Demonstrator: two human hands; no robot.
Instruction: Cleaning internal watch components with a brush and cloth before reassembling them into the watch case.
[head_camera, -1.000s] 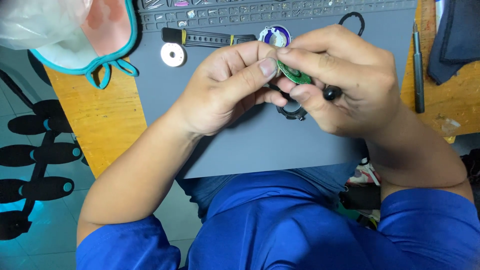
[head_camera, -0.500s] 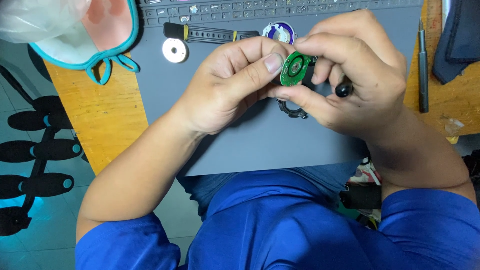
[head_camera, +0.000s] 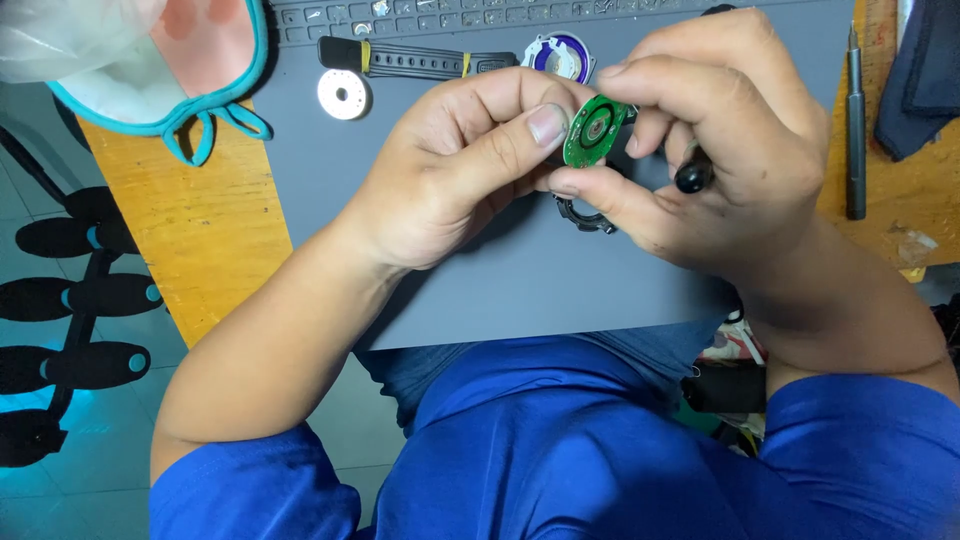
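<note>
Pinched between my left hand (head_camera: 455, 165) thumb and fingers and my right hand (head_camera: 715, 140) fingertips is a small round green circuit board (head_camera: 593, 131), held up above the grey mat (head_camera: 520, 280) on the counter (head_camera: 215, 235). Both grips press on its rim from opposite sides, its flat face turned toward me and tilted slightly. My right hand also tucks a black-tipped tool (head_camera: 692, 176) against the palm. A black ring-shaped watch case (head_camera: 585, 215) sits just below the board, partly hidden by my fingers. A black strap (head_camera: 420, 60) lies well apart, farther up the mat.
</note>
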